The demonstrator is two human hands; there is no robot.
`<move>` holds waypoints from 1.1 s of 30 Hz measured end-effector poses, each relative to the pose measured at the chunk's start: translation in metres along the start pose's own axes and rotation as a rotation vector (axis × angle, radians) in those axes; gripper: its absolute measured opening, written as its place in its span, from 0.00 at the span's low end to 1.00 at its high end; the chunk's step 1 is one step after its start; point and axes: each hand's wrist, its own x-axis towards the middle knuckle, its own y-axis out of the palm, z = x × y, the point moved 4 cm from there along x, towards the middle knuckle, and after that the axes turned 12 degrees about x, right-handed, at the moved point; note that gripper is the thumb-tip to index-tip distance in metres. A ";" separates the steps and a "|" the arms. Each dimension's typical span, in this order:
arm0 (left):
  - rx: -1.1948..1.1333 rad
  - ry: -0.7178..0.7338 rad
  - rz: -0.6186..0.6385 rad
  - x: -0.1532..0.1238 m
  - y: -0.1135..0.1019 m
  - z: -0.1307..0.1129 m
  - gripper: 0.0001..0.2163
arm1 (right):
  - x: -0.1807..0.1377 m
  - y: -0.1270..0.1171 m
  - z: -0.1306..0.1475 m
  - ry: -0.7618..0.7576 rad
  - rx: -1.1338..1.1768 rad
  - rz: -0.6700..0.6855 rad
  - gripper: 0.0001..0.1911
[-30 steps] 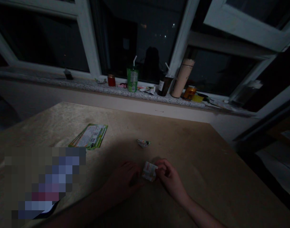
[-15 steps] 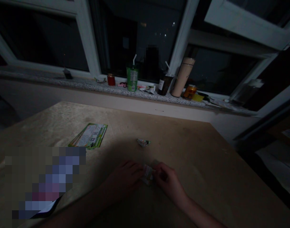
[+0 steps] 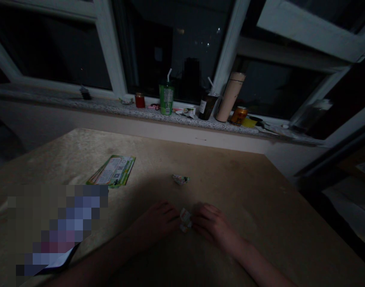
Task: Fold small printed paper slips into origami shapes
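A small folded piece of printed paper lies on the tan table near its front edge, pinched between both hands. My left hand presses its fingertips against the paper's left side. On the paper's right side, my right hand holds it with curled fingers. The room is dim and the folds are hard to make out. A second small folded paper piece sits on the table a little beyond the hands.
A stack of green printed flyers lies to the left. A blurred patch covers an object at the table's front left. The windowsill holds a green cup with a straw, a red jar, a tall tumbler and a can.
The paper was lifted and wider a second ago; both hands have pressed it down to the table and folded it narrower. The right hand turned palm down.
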 end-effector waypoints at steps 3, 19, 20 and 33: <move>0.001 -0.029 -0.012 0.000 -0.003 0.001 0.09 | 0.001 0.001 0.002 -0.038 -0.068 -0.006 0.10; -0.258 -0.242 -0.017 0.001 -0.010 0.010 0.06 | 0.012 0.012 -0.003 0.005 -0.030 -0.105 0.14; -0.296 -0.282 -0.029 0.001 -0.010 0.011 0.06 | 0.014 0.012 -0.003 0.018 -0.021 -0.110 0.14; -0.309 -0.414 -0.036 0.003 0.010 0.019 0.05 | 0.022 0.021 -0.005 0.126 -0.095 -0.066 0.11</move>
